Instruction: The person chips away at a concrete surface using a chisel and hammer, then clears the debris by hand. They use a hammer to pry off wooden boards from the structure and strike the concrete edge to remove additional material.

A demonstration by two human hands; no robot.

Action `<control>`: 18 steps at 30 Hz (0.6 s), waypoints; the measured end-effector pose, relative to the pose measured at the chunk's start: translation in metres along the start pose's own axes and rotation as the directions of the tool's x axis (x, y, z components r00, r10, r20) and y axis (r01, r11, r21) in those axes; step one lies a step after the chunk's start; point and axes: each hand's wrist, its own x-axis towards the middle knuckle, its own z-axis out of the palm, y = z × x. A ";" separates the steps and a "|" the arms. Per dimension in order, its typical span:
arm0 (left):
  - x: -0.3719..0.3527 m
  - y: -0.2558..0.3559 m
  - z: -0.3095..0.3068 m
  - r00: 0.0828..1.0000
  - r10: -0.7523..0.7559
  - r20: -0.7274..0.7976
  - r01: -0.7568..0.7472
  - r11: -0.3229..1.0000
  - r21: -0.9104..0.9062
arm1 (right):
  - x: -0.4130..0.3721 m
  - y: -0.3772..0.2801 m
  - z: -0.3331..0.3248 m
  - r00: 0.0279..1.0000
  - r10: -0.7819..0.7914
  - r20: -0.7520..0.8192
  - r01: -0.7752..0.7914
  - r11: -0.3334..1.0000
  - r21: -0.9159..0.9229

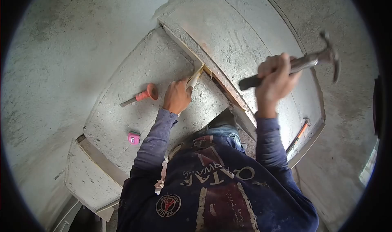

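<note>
My left hand (177,96) is closed around a thin, pale wooden strip (195,77). The strip's far end rests against the face of a concrete stair step, beside a wood-coloured edge (220,85) that runs along the step. Raised above the upper tread, my right hand (277,82) grips a claw hammer (307,61) by its handle, the head pointing to the right. Left of my left hand lies a chisel (143,95) with a red hand guard. A pink tape measure (133,138) sits nearer to me on the same tread.
Another hammer (301,133) with an orange handle lies on the upper tread (232,31) at the right. Rough plastered walls (73,48) curve around the winding stairs. A lower step (92,170) drops away at the bottom left.
</note>
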 end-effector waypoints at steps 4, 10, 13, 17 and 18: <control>-0.002 -0.012 0.010 0.977 0.144 -0.156 -0.136 0.989 0.061 | -0.082 0.061 -0.026 0.247 0.863 0.440 -0.761 0.454 -0.463; 0.002 0.000 -0.005 1.000 0.003 0.018 -0.005 0.998 0.068 | 0.019 -0.020 -0.039 0.873 0.421 0.247 -0.407 0.907 -0.107; 0.003 0.001 -0.006 0.998 -0.023 0.057 0.020 0.998 0.054 | 0.030 -0.009 -0.026 0.994 0.078 0.079 -0.077 0.997 -0.016; 0.002 -0.002 -0.007 1.000 0.006 0.027 -0.008 0.996 0.084 | -0.087 0.070 -0.035 0.606 0.676 0.419 -0.584 0.736 -0.342; 0.002 0.001 -0.011 1.000 0.013 0.026 -0.016 0.996 0.087 | -0.092 0.058 -0.038 0.392 0.776 0.494 -0.618 0.620 -0.484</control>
